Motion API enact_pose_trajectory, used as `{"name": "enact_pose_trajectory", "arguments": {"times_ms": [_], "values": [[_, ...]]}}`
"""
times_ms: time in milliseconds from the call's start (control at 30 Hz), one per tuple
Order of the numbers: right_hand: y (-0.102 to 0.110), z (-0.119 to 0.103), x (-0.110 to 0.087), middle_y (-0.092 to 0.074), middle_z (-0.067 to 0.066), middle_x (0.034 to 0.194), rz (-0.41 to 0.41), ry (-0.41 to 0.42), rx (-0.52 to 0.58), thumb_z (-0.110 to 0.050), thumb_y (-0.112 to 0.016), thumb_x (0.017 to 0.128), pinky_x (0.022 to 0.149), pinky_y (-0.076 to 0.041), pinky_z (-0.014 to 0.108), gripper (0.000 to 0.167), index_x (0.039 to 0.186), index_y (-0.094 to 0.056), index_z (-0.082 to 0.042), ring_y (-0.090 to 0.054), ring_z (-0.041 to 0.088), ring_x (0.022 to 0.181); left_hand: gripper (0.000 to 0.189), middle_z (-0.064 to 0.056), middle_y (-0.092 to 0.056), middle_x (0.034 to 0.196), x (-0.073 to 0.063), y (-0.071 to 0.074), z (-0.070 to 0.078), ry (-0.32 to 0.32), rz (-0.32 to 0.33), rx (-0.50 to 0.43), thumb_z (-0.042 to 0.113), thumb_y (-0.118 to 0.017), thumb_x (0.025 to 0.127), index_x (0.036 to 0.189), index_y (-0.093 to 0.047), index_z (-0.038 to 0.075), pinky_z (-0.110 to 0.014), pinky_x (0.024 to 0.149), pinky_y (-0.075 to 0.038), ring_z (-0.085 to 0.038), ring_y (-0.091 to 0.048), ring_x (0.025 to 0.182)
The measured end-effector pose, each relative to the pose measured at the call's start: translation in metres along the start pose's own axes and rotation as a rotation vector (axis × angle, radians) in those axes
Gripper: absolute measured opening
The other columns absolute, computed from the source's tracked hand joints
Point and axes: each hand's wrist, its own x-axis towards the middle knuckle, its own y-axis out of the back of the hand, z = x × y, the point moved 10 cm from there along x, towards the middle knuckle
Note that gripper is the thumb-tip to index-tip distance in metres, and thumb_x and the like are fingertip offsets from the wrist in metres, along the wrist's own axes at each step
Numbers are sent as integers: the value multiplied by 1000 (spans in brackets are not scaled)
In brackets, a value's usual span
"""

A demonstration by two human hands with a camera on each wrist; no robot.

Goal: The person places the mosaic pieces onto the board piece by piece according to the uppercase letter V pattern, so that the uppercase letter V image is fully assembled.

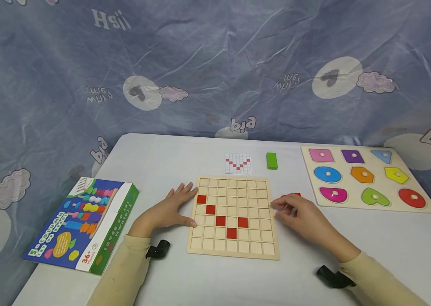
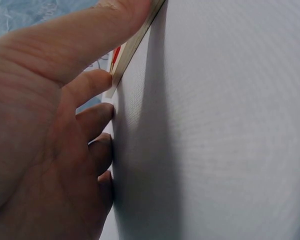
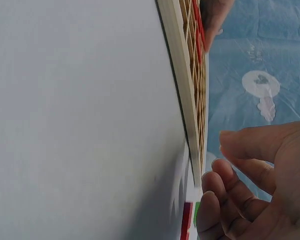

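Note:
A wooden grid board (image 1: 233, 256) lies flat on the white table, several of its cells filled with red square tiles (image 1: 231, 233) in a V-like slant. My left hand (image 1: 169, 208) is spread at the board's left side, with thumb and index finger touching its edge. At the right edge hovers my right hand (image 1: 303, 214), fingers loosely bent; the right wrist view shows a gap between thumb and fingers with nothing in it. Partly hidden behind that hand is a red piece (image 1: 296, 194). A small pattern card (image 1: 238, 163) with a red V of squares lies beyond the board.
Behind the board, right of the card, is a green block (image 1: 271, 161). A shape puzzle board (image 1: 356, 199) with knobbed pieces lies at the right. On the left, a blue and green toy box (image 1: 85, 225) rests at the table's edge. A patterned cloth (image 1: 207, 63) hangs behind.

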Motion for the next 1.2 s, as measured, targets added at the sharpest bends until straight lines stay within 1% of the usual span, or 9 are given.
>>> {"name": "enact_pose_trajectory", "arguments": {"times_ms": [167,300,433,567,800,1033,1200], "values": [[8,16,2,-64,-4,96,11,-47,-32,-10,-78,89,70,-53,23,27,115,-75,-13,-58,14,84,112,-11,-11,170,1,-1,-1,-4,1,-6,44,-88,73,162,-27,14,-50,126,0,-32,0,157],[15,27,5,-66,0,100,17,-67,-28,-8,-77,90,69,-53,23,27,116,-74,-11,-58,16,85,111,-12,-12,170,0,-1,0,-11,3,-14,42,-88,74,162,-28,13,-50,126,0,-33,0,156],[20,34,8,-66,5,104,20,-82,-37,-8,-77,89,66,-52,24,30,119,-74,-11,-57,19,85,111,-13,-13,169,-1,-1,1,-9,7,-17,42,-88,74,162,-28,12,-50,126,0,-33,0,156],[22,38,10,-65,7,107,21,-74,-64,-7,-77,88,65,-50,26,34,122,-73,-12,-56,20,84,111,-14,-13,169,-1,0,1,-15,8,-18,42,-88,74,162,-28,11,-51,126,0,-34,-1,156],[20,43,13,-67,10,117,14,-53,-89,-6,-78,87,68,-53,28,40,126,-72,-13,-57,20,86,110,-11,-10,170,0,-1,0,-19,-4,-21,41,-88,76,162,-26,13,-48,127,2,-31,2,156],[17,42,13,-69,5,108,3,-55,-83,-4,-76,88,66,-51,26,35,122,-75,-15,-55,19,84,110,-11,-10,170,-1,-1,1,-20,-6,-21,41,-88,75,162,-26,13,-49,126,1,-32,2,156],[13,40,11,-68,2,104,-16,-46,-74,-4,-78,88,68,-50,25,31,117,-77,-16,-54,19,83,110,-11,-11,170,0,-1,0,-23,-2,-29,42,-88,75,162,-28,13,-50,126,1,-32,1,156]]}}
